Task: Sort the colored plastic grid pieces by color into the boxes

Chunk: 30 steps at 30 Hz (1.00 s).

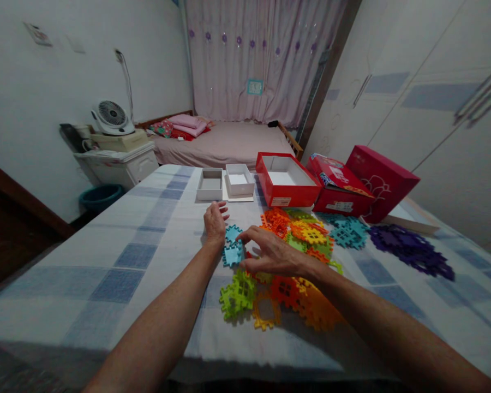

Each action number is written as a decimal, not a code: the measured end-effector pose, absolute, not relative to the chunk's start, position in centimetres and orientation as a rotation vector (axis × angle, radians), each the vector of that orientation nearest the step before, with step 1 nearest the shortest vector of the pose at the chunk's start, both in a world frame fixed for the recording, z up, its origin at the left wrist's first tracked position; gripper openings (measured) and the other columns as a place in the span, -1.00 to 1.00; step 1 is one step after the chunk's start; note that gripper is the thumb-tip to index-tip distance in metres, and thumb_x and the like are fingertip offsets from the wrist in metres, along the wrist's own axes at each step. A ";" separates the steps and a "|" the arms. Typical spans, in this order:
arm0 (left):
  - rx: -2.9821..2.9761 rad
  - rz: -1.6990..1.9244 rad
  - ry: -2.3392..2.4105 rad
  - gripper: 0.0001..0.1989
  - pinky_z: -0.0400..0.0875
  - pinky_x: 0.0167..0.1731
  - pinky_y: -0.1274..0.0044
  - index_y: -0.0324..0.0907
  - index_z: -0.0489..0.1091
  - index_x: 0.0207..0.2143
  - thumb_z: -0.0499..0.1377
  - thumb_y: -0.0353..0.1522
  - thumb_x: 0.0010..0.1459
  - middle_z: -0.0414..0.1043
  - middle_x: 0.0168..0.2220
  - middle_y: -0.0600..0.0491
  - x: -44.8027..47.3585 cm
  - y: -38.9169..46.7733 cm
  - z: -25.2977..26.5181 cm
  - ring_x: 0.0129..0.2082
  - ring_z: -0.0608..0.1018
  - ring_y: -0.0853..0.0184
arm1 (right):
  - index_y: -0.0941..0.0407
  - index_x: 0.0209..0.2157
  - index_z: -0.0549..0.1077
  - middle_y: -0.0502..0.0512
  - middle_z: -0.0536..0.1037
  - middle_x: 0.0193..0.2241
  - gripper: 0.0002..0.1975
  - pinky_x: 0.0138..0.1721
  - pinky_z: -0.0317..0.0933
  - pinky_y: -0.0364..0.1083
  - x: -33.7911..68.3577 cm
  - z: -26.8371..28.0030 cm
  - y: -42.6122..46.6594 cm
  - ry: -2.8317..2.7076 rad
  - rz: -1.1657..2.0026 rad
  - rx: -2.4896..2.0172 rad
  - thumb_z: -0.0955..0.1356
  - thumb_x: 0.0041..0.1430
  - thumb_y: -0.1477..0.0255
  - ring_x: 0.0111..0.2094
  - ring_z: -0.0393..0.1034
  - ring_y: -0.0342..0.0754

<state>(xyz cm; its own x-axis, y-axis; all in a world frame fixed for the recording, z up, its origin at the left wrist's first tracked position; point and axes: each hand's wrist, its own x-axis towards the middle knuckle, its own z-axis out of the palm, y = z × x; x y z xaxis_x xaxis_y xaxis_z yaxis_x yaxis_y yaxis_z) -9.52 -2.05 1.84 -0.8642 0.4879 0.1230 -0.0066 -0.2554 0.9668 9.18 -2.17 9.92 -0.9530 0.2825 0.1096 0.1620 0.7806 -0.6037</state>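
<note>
Fan [113, 115]: white, far left, on a box [120, 141]
Bin [101, 198]: teal, left
Bed [233, 141]: far, pink bedding [187, 122] at its left
Curtain [229, 65]: behind it
Wardrobe [387, 46]: white, right

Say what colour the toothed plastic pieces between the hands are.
Those pieces are light blue; the head view shows them best.

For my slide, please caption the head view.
Right hand at the light-blue pieces, left hand beside them; boxes behind.

Light-blue pieces [232, 255]: smooth plastic. From these, at three o'clock, purple pieces [411, 252]: plastic, matt-looking; at twelve, white box [242, 189]: smooth card. Beneath all, tablecloth [163, 232]: cloth, matt.
</note>
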 end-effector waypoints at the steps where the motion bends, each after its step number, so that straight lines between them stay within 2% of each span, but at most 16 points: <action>1: 0.578 2.186 1.683 -0.55 0.44 -0.43 0.53 -0.25 0.43 -0.31 -0.11 -0.12 0.21 0.50 -0.25 -0.12 -9.6 -2.0 1.9 -0.30 0.55 0.30 | 0.16 -0.14 0.39 0.10 0.41 -0.18 -0.67 -0.10 0.19 -0.07 8.8 9.9 -1.9 -2.752 0.934 -0.353 0.39 0.03 0.40 -0.18 0.31 -0.07; 6: 0.574 2.174 1.692 -0.54 0.43 -0.46 0.53 -0.25 0.43 -0.31 -0.12 -0.11 0.21 0.49 -0.29 -0.12 -9.6 -2.1 1.9 -0.33 0.54 0.30 | 0.16 -0.20 0.37 0.06 0.39 -0.27 -0.74 -0.21 0.20 -0.10 8.0 9.6 -1.3 -2.799 0.945 -0.352 0.36 0.06 0.37 -0.28 0.29 -0.09; 10: 0.591 2.174 1.683 -0.55 0.44 -0.44 0.54 -0.24 0.43 -0.31 -0.11 -0.12 0.22 0.49 -0.23 -0.13 -9.5 -2.0 1.9 -0.30 0.54 0.30 | 0.18 -0.09 0.32 0.13 0.35 -0.19 -0.66 -0.22 0.17 -0.07 8.9 9.5 -1.5 -2.731 0.523 -0.511 0.32 0.09 0.35 -0.28 0.25 -0.07; 12: 0.593 2.171 1.680 -0.55 0.43 -0.44 0.54 -0.24 0.43 -0.31 -0.10 -0.12 0.22 0.49 -0.23 -0.13 -9.4 -1.9 1.9 -0.30 0.54 0.30 | 0.19 -0.10 0.31 0.15 0.34 -0.18 -0.65 -0.24 0.15 -0.08 9.4 9.4 -1.4 -2.684 0.391 -0.579 0.34 0.08 0.36 -0.28 0.24 -0.07; 16: 0.598 2.163 1.673 -0.55 0.44 -0.44 0.54 -0.25 0.43 -0.31 -0.10 -0.12 0.22 0.49 -0.22 -0.14 -9.4 -1.9 1.9 -0.30 0.54 0.30 | 0.16 -0.28 0.34 0.06 0.37 -0.32 -0.88 -0.32 0.08 -0.14 10.3 9.2 -0.5 -2.822 0.484 -0.541 0.33 0.13 0.43 -0.36 0.21 -0.13; 18: 0.603 2.160 1.670 -0.55 0.44 -0.44 0.54 -0.25 0.43 -0.31 -0.10 -0.12 0.22 0.49 -0.22 -0.14 -9.4 -2.0 1.9 -0.29 0.54 0.29 | 0.16 -0.33 0.35 0.03 0.38 -0.37 -0.94 -0.34 0.04 -0.15 10.7 9.3 -0.1 -2.812 0.486 -0.556 0.32 0.16 0.45 -0.38 0.20 -0.14; 25: 0.599 2.148 1.678 -0.55 0.44 -0.44 0.54 -0.23 0.43 -0.34 -0.08 -0.10 0.21 0.50 -0.24 -0.13 -9.5 -2.0 1.9 -0.29 0.55 0.29 | 0.14 -0.37 0.35 -0.03 0.38 -0.47 -0.96 -0.39 0.01 -0.17 11.8 10.5 0.2 -2.709 0.653 -0.610 0.31 0.16 0.47 -0.45 0.20 -0.18; 30: 0.596 2.139 1.685 -0.55 0.43 -0.45 0.56 -0.23 0.44 -0.34 -0.07 -0.08 0.20 0.49 -0.30 -0.10 -9.5 -2.0 1.9 -0.31 0.55 0.30 | 0.14 -0.43 0.30 -0.09 0.27 -0.52 -0.84 -0.43 -0.01 -0.17 12.1 9.9 1.5 -2.466 0.810 -0.741 0.27 0.19 0.36 -0.48 0.14 -0.19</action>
<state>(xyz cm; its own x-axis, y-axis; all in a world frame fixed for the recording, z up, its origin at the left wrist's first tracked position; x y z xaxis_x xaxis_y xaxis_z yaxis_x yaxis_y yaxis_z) -9.49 -1.95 1.87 -0.8494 0.5165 0.1080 -0.0158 -0.2296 0.9732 12.12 1.47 9.90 -0.7606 0.6057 0.2339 0.3490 0.6852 -0.6393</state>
